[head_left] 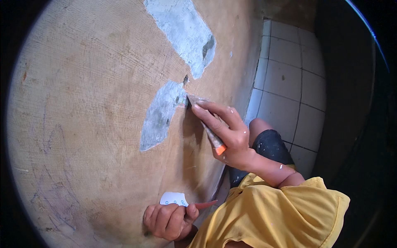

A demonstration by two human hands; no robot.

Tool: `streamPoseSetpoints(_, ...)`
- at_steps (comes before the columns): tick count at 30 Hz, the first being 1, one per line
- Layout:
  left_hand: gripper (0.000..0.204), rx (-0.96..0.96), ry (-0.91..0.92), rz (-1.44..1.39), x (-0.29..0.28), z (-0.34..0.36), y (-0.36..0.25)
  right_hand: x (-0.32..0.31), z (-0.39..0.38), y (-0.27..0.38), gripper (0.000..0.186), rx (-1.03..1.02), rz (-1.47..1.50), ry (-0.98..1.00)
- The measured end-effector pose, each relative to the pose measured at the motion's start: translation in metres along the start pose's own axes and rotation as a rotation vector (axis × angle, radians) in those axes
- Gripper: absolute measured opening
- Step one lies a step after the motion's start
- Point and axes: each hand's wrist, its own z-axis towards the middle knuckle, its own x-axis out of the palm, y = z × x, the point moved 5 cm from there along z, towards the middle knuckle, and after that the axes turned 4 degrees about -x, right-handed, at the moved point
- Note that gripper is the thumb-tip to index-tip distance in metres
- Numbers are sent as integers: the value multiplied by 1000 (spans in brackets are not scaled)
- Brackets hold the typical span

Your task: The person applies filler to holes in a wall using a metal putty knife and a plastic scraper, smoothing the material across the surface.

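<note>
My right hand (229,132) is closed around a putty knife (213,138) with a smeared handle and an orange end. Its blade tip meets the tan wall (103,103) at the upper right end of a lower grey-white bare patch (159,118). A small dark hole (185,79) lies just above that spot. Down by the wall, my left hand (169,221) is closed on a white flat piece (173,198) with blue print. A thin red pointed piece (206,204) sticks out beside the thumb; whether the two are joined I cannot tell.
Higher up the wall is a larger grey-white patch (182,33). Faint scribbled lines mark the wall at lower left. To the right, a white tiled floor (285,78) meets the wall's edge. A dark upright surface (345,95) stands beyond the tiles.
</note>
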Motion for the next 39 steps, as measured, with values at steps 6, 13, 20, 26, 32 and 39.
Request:
streamPoseSetpoints(6,28,-12,15,-6,-2,1,2,3,-4,2,60,7,-13,43)
streamPoseSetpoints(13,31,18,15,-1,-3,4,5,3,11,-5,60,-13,-22,53)
streamPoseSetpoints(20,31,54,-24,22,-11,14,-1,-12,16,8,43,69,75,81)
streamPoseSetpoints(26,32,26,5,18,-14,17,2,-6,15,8,59,9,-25,35)
streamPoseSetpoints(32,31,11,4,47,-18,18,5,-6,17,9,61,29,-6,78)
streamPoseSetpoints(39,34,-13,-14,20,-16,17,4,-8,19,6,60,35,-12,79)
